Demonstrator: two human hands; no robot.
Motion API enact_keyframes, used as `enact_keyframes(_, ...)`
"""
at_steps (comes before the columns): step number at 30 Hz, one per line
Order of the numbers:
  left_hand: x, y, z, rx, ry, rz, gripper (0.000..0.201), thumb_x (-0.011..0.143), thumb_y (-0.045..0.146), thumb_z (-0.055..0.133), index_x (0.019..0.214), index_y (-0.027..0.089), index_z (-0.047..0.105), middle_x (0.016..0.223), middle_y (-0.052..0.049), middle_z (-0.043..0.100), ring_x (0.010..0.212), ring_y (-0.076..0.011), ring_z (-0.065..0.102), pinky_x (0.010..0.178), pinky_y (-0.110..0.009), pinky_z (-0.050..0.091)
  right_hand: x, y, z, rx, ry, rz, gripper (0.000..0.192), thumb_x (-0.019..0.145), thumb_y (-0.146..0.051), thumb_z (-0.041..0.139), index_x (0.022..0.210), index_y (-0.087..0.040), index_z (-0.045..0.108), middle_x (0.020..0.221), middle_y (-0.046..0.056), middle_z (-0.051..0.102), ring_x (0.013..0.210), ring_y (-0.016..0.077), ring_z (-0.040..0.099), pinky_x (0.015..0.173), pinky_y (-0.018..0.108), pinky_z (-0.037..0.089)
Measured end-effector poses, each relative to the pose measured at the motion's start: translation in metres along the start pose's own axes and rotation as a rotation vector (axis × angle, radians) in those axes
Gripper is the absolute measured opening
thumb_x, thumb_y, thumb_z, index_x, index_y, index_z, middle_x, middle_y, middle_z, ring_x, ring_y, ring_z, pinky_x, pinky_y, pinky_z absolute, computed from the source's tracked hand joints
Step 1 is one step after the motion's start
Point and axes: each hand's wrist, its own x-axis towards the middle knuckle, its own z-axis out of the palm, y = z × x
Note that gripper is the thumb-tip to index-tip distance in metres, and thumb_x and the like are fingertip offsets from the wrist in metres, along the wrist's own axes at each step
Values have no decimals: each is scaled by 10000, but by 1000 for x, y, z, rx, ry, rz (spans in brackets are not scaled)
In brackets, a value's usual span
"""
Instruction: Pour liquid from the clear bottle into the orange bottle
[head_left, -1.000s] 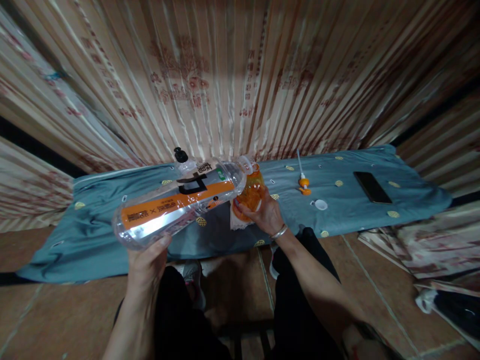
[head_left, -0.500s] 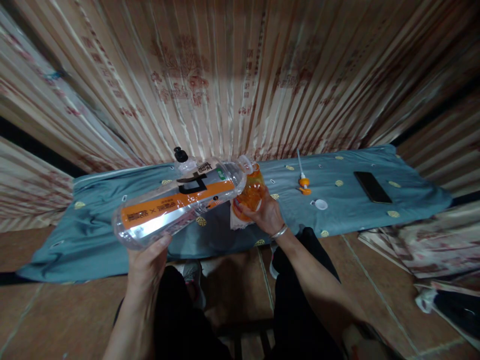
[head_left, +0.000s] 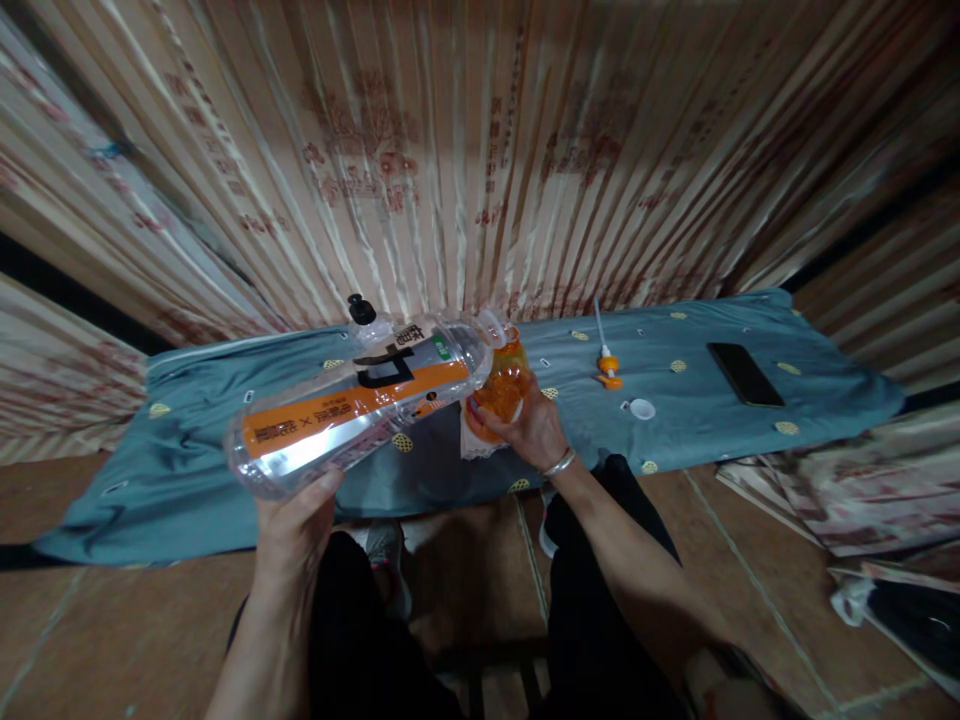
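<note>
- Two bare hands are occupied: the left hand (head_left: 294,525) is closed around the base of a large clear plastic bottle with an orange-and-black label (head_left: 360,405), which is tipped nearly flat, its neck aimed toward 2 o'clock.
- The right hand (head_left: 529,430) is wrapped around a small clear orange bottle (head_left: 504,385), held upright at 3 o'clock of the big bottle's mouth, the two openings touching or nearly so.
- Pouring from large into small is judged to be the step in hand; flowing liquid cannot be made out.
- Next, a steady tilt and a level small bottle would be called for, then recapping.
- An orange pump top with a white tube (head_left: 606,362) and a small white cap (head_left: 642,408) lie at 3 o'clock, apart from both hands.
- A wrinkled blue-grey patterned cloth (head_left: 187,440) lies under everything; a flat black phone (head_left: 745,374) rests farther right.
</note>
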Motion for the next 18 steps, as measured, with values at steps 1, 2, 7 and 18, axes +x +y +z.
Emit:
enact_keyframes(1,0,0,0,1,2,0,593,475,442,1031,1005,279,821,1179,-58,806,1215,-353,710,1127,-504,545,0,0,0,-1,1,-2,777,815,-543,821,1439,-171,544,1177,182,820,997,369,821,821,459,670)
enact_keyframes(2,0,0,0,2,1,-1,612,472,444,1033,1022,284,818,1177,-55,806,1203,-347,714,1117,-498,551,0,0,0,-2,3,-5,773,818,-551,818,1435,-173,545,1173,179,821,988,365,823,813,455,669)
enact_keyframes(7,1,0,0,-10,-17,2,650,491,421,1038,1083,290,805,1125,-51,811,1132,-323,737,1083,-463,565,0,0,0,-9,-3,9,780,799,-515,833,1429,-165,537,1183,184,820,991,367,822,824,454,667)
enact_keyframes(18,1,-3,-3,25,-40,30,637,539,452,1011,1101,270,773,1206,-84,780,1235,-362,695,1130,-514,537,0,0,0,1,6,14,789,776,-492,856,1416,-145,552,1185,192,819,995,380,821,836,471,668)
